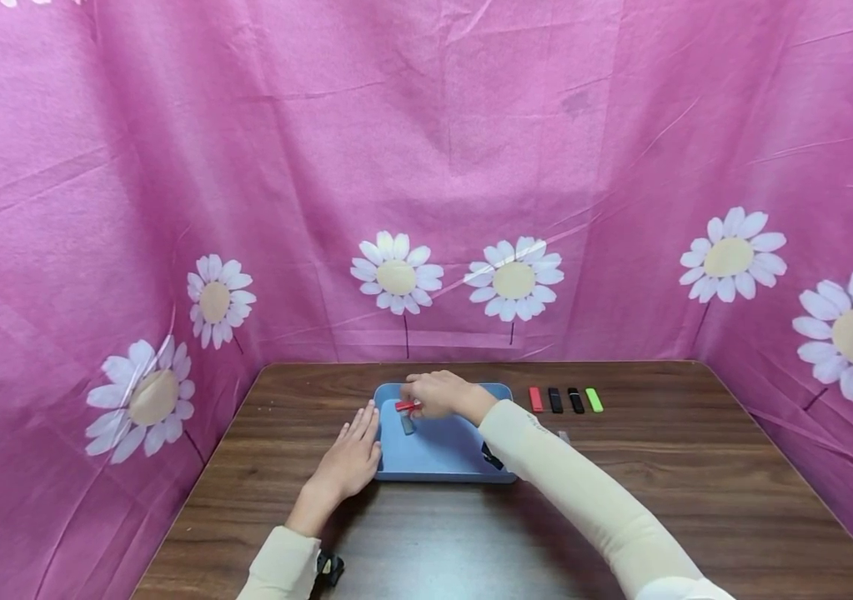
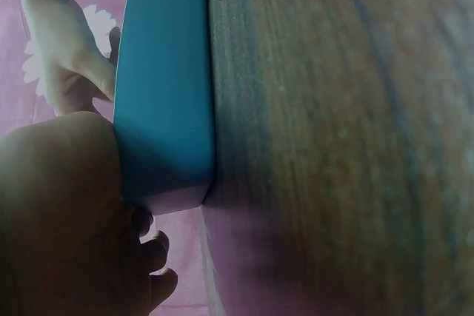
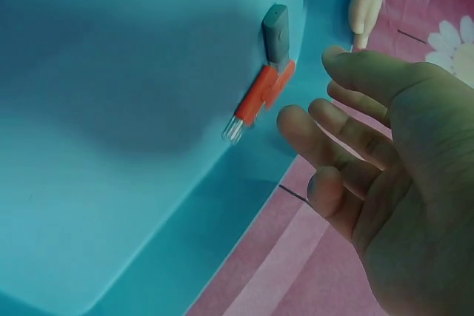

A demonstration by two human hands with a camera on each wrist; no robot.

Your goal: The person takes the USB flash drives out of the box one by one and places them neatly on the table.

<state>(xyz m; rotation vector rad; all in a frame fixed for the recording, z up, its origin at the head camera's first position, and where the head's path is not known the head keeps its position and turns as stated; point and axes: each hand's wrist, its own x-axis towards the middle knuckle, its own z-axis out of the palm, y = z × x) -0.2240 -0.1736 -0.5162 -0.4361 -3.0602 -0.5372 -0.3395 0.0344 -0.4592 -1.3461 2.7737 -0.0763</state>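
A shallow blue tray point(image 1: 441, 477) sits on the wooden table. Inside it, towards the far left, a grey USB stick point(image 3: 277, 35) lies against a red USB stick point(image 3: 255, 98) with a shiny metal end. My right hand point(image 1: 439, 394) hovers over the tray's far part, close to the red stick. In the right wrist view, the right hand's fingers point(image 3: 348, 138) are loosely bent and apart from both sticks. My left hand point(image 1: 351, 454) rests along the tray's left rim with its fingers extended; the left wrist view shows it against the tray's outer wall point(image 2: 167, 79).
Right of the tray, a row of small sticks stands out: a red one point(image 1: 535, 399), two black ones point(image 1: 565, 401) and a green one point(image 1: 594, 400). A small clear piece point(image 1: 564, 436) shows beside the right sleeve. Pink flowered cloth point(image 1: 456, 167) surrounds the table.
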